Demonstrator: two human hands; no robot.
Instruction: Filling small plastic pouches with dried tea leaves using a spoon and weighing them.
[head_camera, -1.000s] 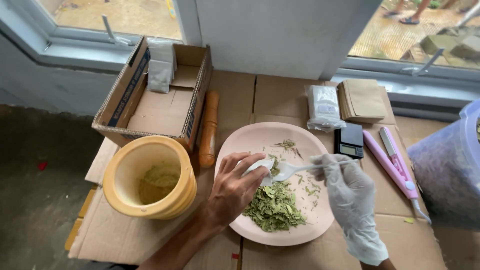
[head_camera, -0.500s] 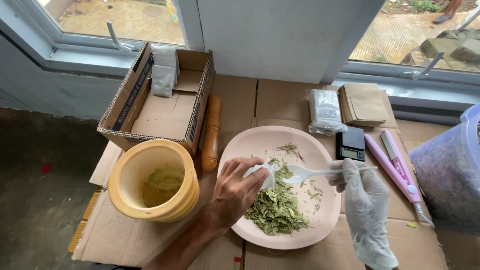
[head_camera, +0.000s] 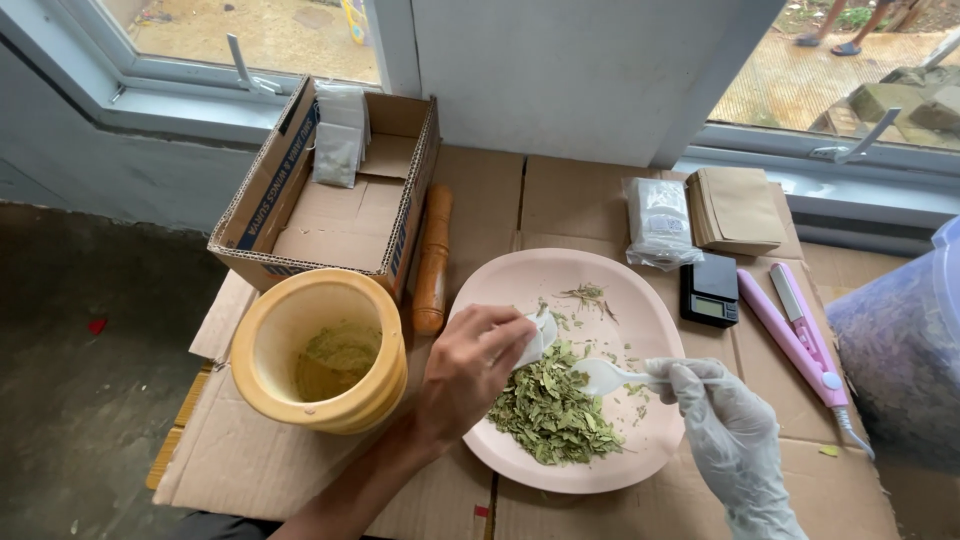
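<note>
- Head view: bare left hand (head_camera: 470, 365) has its grip pinched shut on a small white bag (head_camera: 535, 340), held over the pink plate (head_camera: 520, 275).
- Gloved right hand (head_camera: 725, 420) has its grip closed on a white spoon (head_camera: 605, 375), bowl just right of the bag, above the dried leaves (head_camera: 550, 410).
- Looks like the filling step: next move calls for scooping leaves and tipping them into the bag's mouth.
- Left of the bare hand, a yellow mortar (head_camera: 320, 350); beyond it, a wooden pestle (head_camera: 433, 260).
</note>
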